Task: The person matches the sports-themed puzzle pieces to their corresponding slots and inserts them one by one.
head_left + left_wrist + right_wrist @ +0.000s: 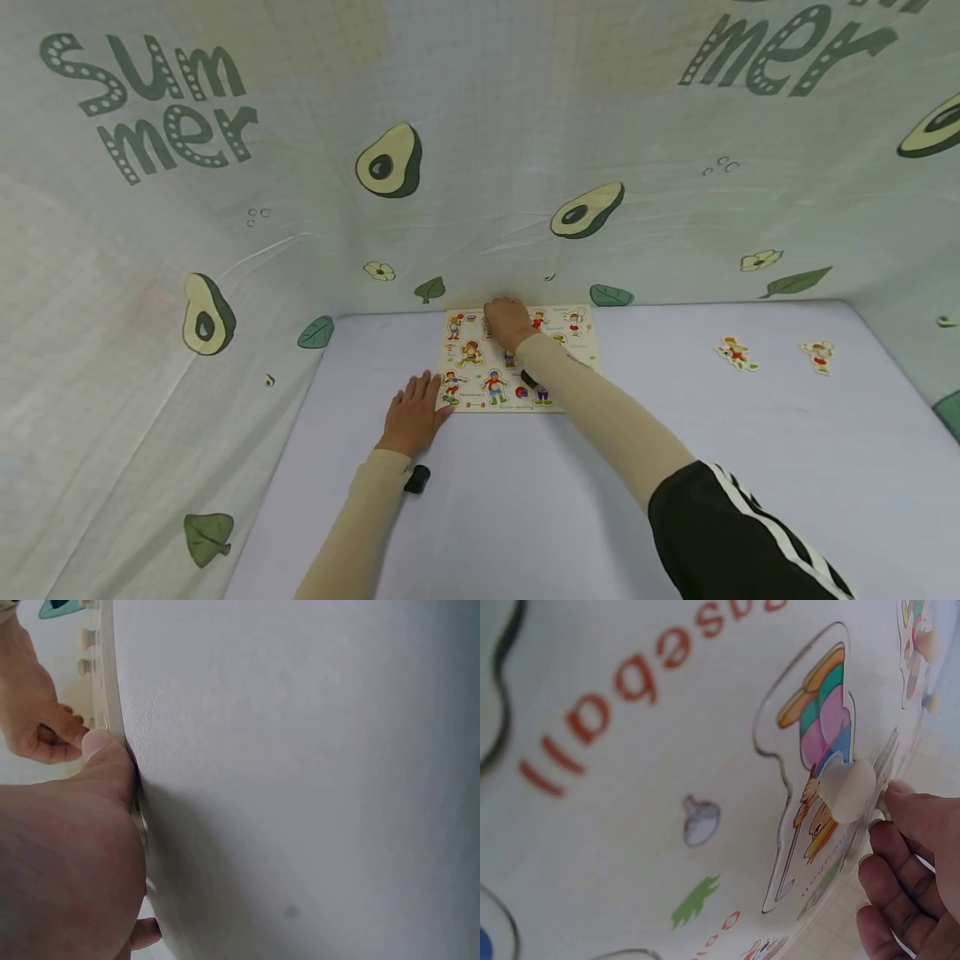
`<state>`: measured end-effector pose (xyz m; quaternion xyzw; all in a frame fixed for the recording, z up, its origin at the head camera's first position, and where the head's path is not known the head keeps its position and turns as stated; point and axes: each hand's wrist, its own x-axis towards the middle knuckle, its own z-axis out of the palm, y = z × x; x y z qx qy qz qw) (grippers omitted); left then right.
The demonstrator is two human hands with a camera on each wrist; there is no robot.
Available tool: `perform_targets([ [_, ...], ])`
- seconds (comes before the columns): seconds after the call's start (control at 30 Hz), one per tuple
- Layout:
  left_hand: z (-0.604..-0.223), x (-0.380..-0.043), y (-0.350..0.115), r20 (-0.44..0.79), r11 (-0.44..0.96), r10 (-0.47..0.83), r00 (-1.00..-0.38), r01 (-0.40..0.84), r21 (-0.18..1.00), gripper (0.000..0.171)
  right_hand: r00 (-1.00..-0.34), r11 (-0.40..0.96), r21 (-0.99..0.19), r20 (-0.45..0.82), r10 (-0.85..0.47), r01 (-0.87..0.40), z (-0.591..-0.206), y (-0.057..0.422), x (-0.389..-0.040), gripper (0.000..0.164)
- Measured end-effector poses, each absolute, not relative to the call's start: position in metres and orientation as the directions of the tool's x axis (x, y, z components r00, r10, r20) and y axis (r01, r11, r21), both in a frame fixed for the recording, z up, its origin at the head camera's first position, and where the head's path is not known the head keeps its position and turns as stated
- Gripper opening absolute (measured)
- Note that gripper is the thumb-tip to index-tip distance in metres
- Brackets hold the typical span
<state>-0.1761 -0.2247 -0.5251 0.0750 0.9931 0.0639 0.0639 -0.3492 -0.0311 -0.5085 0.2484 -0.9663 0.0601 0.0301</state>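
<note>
A pale knob puzzle board (581, 346) with sports figures lies at the far side of the table. My left hand (411, 412) rests at its left edge with fingers outstretched, the thumb (105, 754) on the near left corner. Over the board's upper part, my right hand (507, 321) has thumb and fingertips pinched together. In the right wrist view these fingers (911, 866) hold a thin puzzle piece (887, 761), seen nearly edge-on, its picture hidden. Just beside them sits a golfer piece (829, 724) with a round wooden knob (847, 791).
Two loose figure pieces, one (737, 354) and another (818, 357), lie on the white table (660, 400) to the right. A cloth (480, 250) with avocado prints hangs right behind the table's far edge.
</note>
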Motion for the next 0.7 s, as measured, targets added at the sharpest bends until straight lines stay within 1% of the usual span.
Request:
perform_targets([
  [0.3, -0.5262, -0.177, -0.2218, -0.125, 0.981, 0.158, -0.98, 0.141, 0.132, 0.067, -0.88, 0.875, -0.101, 0.058, -0.471, -0.474, -0.5033, -0.0303, -0.347, 0.013],
  [0.57, -0.5222, -0.1765, -0.2214, -0.131, 0.982, 0.153, -0.98, 0.135, 0.134, 0.067, -0.872, 0.872, -0.052, 0.087, -0.482, -0.488, -0.5032, -0.0314, -0.3441, 0.012],
  [0.7, -0.5224, -0.1752, -0.2238, -0.136, 0.983, 0.153, -0.979, 0.137, 0.124, 0.067, -0.866, 0.865, -0.064, 0.085, -0.492, -0.498, -0.5049, -0.0319, -0.3409, 0.012],
])
